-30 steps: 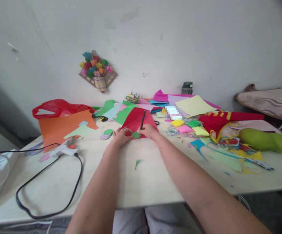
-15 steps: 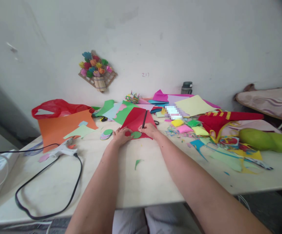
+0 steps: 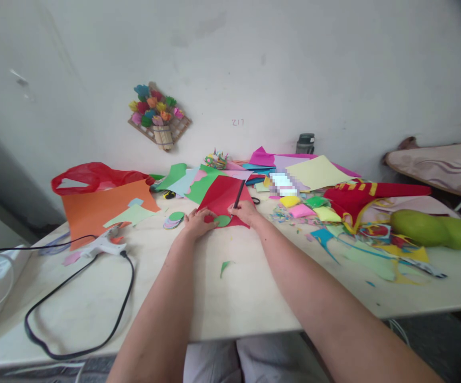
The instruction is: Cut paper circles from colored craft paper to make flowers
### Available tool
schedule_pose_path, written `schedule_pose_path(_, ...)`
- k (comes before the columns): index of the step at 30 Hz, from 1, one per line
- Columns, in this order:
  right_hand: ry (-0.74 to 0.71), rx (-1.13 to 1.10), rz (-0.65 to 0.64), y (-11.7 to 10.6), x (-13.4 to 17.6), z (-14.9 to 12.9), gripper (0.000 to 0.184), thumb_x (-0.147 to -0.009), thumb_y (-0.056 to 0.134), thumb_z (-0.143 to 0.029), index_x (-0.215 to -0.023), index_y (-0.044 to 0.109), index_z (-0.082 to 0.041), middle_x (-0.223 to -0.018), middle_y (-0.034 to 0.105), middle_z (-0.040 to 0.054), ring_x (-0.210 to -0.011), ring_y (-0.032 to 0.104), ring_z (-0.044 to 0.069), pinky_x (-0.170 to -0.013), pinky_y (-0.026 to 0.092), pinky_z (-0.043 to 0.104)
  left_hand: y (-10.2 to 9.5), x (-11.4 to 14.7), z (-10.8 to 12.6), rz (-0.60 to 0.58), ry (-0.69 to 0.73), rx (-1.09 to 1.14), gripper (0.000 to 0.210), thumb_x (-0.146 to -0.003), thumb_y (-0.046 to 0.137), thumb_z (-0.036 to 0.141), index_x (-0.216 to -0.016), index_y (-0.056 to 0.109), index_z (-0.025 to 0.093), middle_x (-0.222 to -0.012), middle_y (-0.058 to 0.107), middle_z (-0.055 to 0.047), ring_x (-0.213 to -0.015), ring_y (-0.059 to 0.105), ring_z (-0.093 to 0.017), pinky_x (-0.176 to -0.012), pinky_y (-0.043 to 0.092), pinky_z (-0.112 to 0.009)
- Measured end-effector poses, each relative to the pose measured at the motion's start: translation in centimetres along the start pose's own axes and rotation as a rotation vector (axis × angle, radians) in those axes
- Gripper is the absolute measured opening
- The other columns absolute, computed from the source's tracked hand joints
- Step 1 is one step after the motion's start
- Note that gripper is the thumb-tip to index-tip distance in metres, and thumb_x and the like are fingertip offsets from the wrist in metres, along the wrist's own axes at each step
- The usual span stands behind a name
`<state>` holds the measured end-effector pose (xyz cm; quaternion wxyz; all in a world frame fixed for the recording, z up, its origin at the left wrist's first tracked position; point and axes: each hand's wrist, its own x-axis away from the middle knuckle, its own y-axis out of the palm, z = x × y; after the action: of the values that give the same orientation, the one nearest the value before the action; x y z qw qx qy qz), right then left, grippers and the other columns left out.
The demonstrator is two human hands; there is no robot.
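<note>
A dark pencil or pen (image 3: 239, 192) leans in my right hand (image 3: 245, 213), closed around it, its tip by the right edge of a green paper circle (image 3: 223, 221). That circle lies on a sheet of red paper (image 3: 219, 193), near its front edge. Fingers apart, my left hand (image 3: 199, 223) rests on the red paper, with fingertips touching or close to the circle's left side. Just left of that hand sits a small pile of paper circles (image 3: 173, 219), a green one on top.
A hot glue gun (image 3: 106, 242) with a looped black cord lies at left beside orange paper (image 3: 94, 210). Coloured sheets fill the back. To the right are clay packets (image 3: 302, 211), paper scraps, a red cloth item (image 3: 348, 202) and green fruit (image 3: 421, 229). A green scrap (image 3: 224, 267) lies in front.
The pencil or pen leans further to the right, and my right hand has shifted slightly along the circle's edge. My left hand, the circle and the red paper stay put.
</note>
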<state>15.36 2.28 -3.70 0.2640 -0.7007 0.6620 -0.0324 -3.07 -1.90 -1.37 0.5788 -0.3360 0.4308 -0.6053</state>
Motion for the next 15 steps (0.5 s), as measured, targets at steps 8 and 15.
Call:
schedule_pose_path(8,0.009,0.025,0.071,0.13,0.31,-0.36,0.015,-0.068,0.062,-0.028,-0.068,0.065,-0.014,-0.068,0.065,0.0039,-0.065,0.058,0.013,-0.062,0.044,0.023,0.08,-0.04,-0.12,0.007,0.007,0.001,0.036,-0.068,0.058,0.049,-0.099,0.060,0.032,-0.137,0.040,0.002,-0.131,0.017,-0.033,-0.102,0.005,-0.055)
schedule_pose_path(15,0.012,-0.037,0.062,0.15,0.58,-0.85,0.021,-0.073,0.058,-0.033,-0.072,0.064,-0.013,-0.066,0.065,0.0052,-0.059,0.059,0.012,-0.060,0.046,0.023,0.07,-0.11,-0.12,-0.012,-0.006,-0.015,0.035,-0.068,0.058,0.047,-0.101,0.059,0.033,-0.138,0.038,0.002,-0.131,0.016,-0.031,-0.103,0.004,-0.054)
